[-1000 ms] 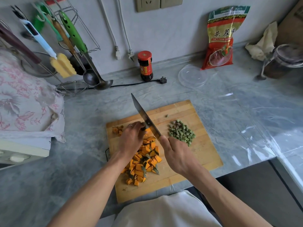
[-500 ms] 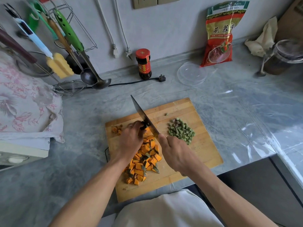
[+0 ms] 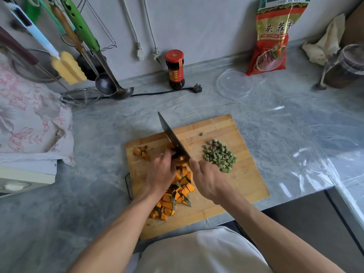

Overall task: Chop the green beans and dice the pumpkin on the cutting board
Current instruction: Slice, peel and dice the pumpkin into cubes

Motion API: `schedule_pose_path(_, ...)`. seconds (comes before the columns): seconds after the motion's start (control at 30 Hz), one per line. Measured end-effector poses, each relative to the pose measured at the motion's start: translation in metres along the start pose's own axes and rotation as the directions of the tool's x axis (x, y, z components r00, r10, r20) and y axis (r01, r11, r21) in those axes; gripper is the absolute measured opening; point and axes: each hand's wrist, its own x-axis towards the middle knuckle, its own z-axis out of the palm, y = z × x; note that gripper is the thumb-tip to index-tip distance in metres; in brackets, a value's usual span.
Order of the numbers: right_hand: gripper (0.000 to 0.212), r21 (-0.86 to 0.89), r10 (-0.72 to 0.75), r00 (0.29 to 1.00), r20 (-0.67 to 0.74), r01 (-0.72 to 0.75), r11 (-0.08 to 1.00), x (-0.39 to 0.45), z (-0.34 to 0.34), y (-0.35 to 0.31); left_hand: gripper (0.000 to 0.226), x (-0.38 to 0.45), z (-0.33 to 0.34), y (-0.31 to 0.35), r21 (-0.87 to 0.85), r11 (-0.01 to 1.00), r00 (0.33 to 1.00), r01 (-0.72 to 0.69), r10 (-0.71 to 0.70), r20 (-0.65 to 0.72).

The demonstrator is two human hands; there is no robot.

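Observation:
A wooden cutting board (image 3: 242, 180) lies on the grey counter. A heap of orange pumpkin cubes (image 3: 176, 194) with green rind runs down its middle. A pile of chopped green beans (image 3: 219, 156) sits to the right. A few pumpkin scraps (image 3: 140, 151) lie at the board's far left. My right hand (image 3: 208, 179) grips the handle of a dark cleaver (image 3: 172, 137), whose blade points away and stands on the pumpkin. My left hand (image 3: 161, 172) curls its fingers over a pumpkin piece right beside the blade; that piece is mostly hidden.
A red-capped sauce bottle (image 3: 175, 69), a black plug and cord (image 3: 195, 88) and a clear plastic lid (image 3: 234, 83) lie behind the board. A red snack bag (image 3: 273, 36) leans on the wall. Ladles and a strainer (image 3: 82, 96) hang at left above a floral cloth (image 3: 29, 119).
Both hands and the cleaver have stayed at the same spot on the pumpkin, with only slight shifts of the blade. The view has drifted slightly.

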Motion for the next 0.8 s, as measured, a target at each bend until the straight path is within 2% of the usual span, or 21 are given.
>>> schedule_pose_path(0.1, 0.044, 0.056, 0.031, 1.0, -0.002, -0.031, 0.998, 0.0, -0.003, 0.005, 0.009, 0.0, 0.006, -0.005, 0.036, 0.999, 1.0, 0.02, -0.02, -0.004)
schedule_pose_path(0.3, 0.055, 0.179, 0.144, 0.988, 0.063, -0.153, 0.972, 0.007, -0.013, 0.021, 0.022, -0.001, 0.003, -0.014, -0.072, 0.995, 0.998, 0.063, -0.065, -0.025)
schedule_pose_path(0.37, 0.056, 0.207, 0.146, 0.987, 0.068, -0.157, 0.966, 0.007, -0.015, 0.021, 0.023, 0.002, -0.002, -0.01, -0.16, 0.979, 0.986, 0.127, -0.142, -0.09)
schedule_pose_path(0.43, 0.056, 0.233, 0.157, 0.985, 0.072, -0.17, 0.958, 0.008, -0.018, 0.021, 0.023, 0.006, -0.009, -0.005, -0.34, 0.909, 0.954, 0.241, -0.287, -0.09)
schedule_pose_path(0.47, 0.056, 0.24, 0.149, 0.986, 0.071, -0.162, 0.957, 0.008, -0.021, 0.02, 0.022, 0.008, -0.013, -0.003, -0.443, 0.842, 0.929, 0.308, -0.366, -0.051)
schedule_pose_path(0.53, 0.056, 0.242, 0.131, 0.989, 0.067, -0.143, 0.96, 0.009, -0.024, 0.02, 0.018, 0.013, -0.019, -0.002, -0.638, 0.645, 0.859, 0.421, -0.509, 0.053)
schedule_pose_path(0.63, 0.054, 0.236, 0.108, 0.992, 0.068, -0.121, 0.964, 0.008, -0.027, 0.018, 0.013, 0.025, -0.024, -0.008, -0.842, 0.246, 0.724, 0.48, -0.652, 0.222)
schedule_pose_path(0.7, 0.053, 0.233, 0.091, 0.994, 0.059, -0.102, 0.967, 0.008, -0.027, 0.017, 0.011, 0.03, -0.028, -0.012, -0.888, 0.031, 0.671, 0.458, -0.667, 0.323)
schedule_pose_path(0.8, 0.053, 0.258, 0.065, 0.997, 0.039, -0.072, 0.964, 0.006, -0.027, 0.015, 0.012, 0.032, -0.033, -0.017, -0.887, -0.132, 0.656, 0.443, -0.626, 0.421)
